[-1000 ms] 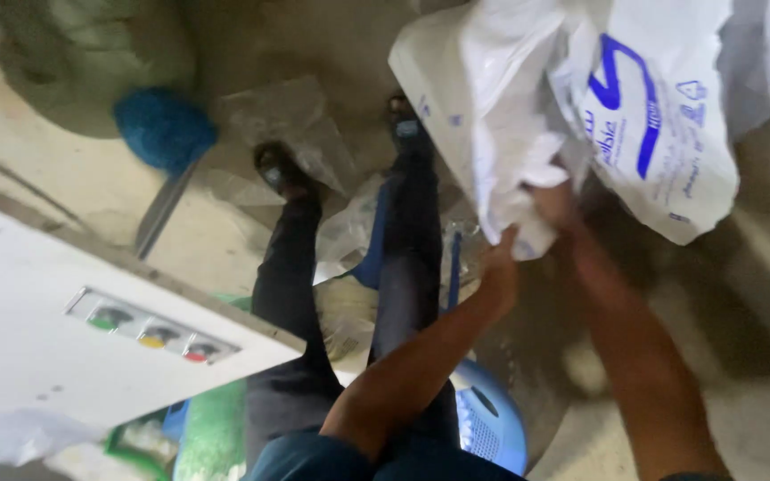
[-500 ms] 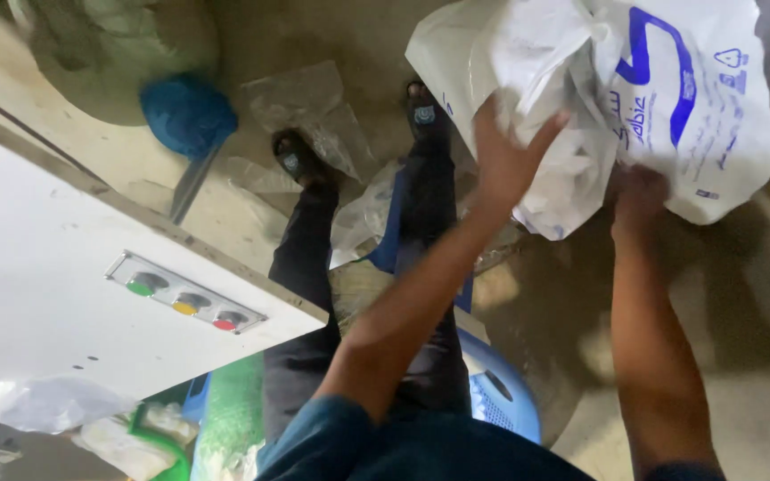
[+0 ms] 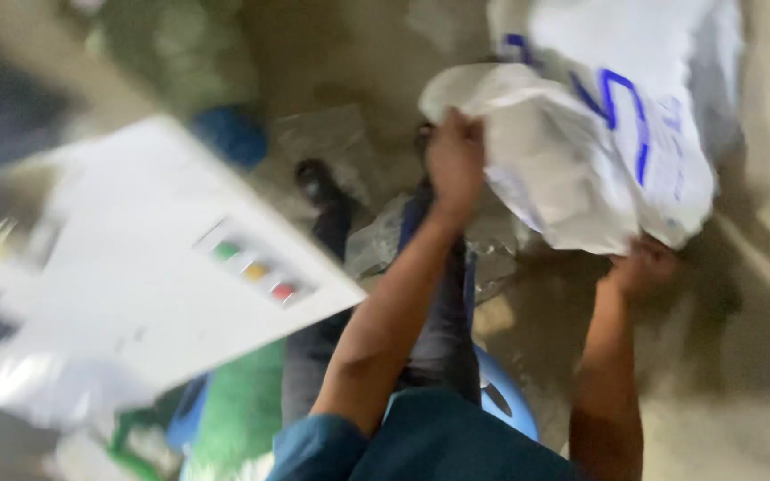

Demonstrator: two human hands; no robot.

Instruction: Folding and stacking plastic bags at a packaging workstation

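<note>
Pretty blurry shot, but here's what's visible. Both hands are on a big white plastic sack (image 3: 608,151) with blue markings, which fills the upper right of the frame. The left hand (image 3: 454,160) is up at the sack's left edge, near the top middle of the picture, fingers closed over a bunched fold of the plastic. The right hand (image 3: 642,267) is lower, under the bottom edge of the sack at right of centre, and it looks clamped on the plastic too, though the blur hides the fingers.

Below the arms you can see the person's dark trousers (image 3: 443,330) and a black shoe (image 3: 314,183) on the concrete floor (image 3: 759,356), with a blue plastic stool (image 3: 505,401) peeking out near the bottom middle. Some clear plastic film (image 3: 376,245) lies crumpled by the legs.

The left half of the frame is taken up by a white control panel (image 3: 162,294) with a row of green, yellow and red buttons (image 3: 256,267). A blue bundle (image 3: 229,134) sits just above it, and something green (image 3: 238,410) is in the lower left.
</note>
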